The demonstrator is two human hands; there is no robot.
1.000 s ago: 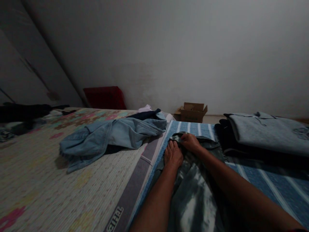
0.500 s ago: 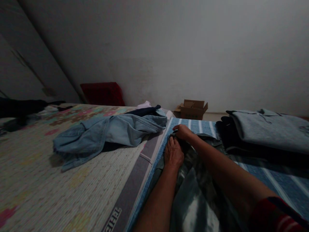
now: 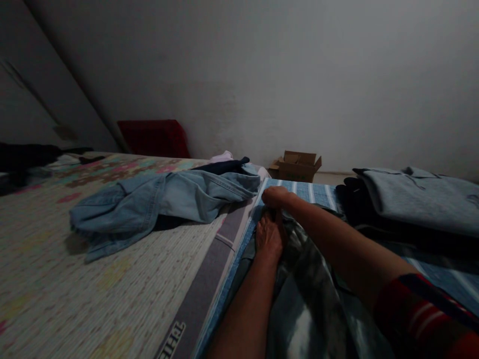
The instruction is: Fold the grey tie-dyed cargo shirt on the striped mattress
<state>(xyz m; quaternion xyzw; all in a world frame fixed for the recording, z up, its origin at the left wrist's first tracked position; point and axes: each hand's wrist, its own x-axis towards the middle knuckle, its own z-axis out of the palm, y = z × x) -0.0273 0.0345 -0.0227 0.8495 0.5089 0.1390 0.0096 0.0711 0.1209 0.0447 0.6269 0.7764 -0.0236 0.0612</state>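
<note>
A dark grey-green garment (image 3: 305, 289) with pale blotches lies in front of me on a blue striped cloth (image 3: 318, 194). My left hand (image 3: 270, 234) is closed on its far end, fingers curled into the fabric. Just beyond it, my right hand (image 3: 276, 197) is closed like a fist at the garment's far edge; the fingertips are hidden. The kind of garment cannot be made out, since both forearms cover part of it.
Left of the garment, a light blue denim garment (image 3: 179, 197) lies crumpled on a flowered bed cover (image 3: 123, 289). Folded clothes stand at right, a grey one (image 3: 422, 197) on top. An open cardboard box (image 3: 297, 169) and a red object (image 3: 153, 138) are by the wall.
My right hand has closed and shifted slightly up and left. The left hand's fingers have curled into the garment, whose fabric has shifted between my arms. The view has moved slightly.
</note>
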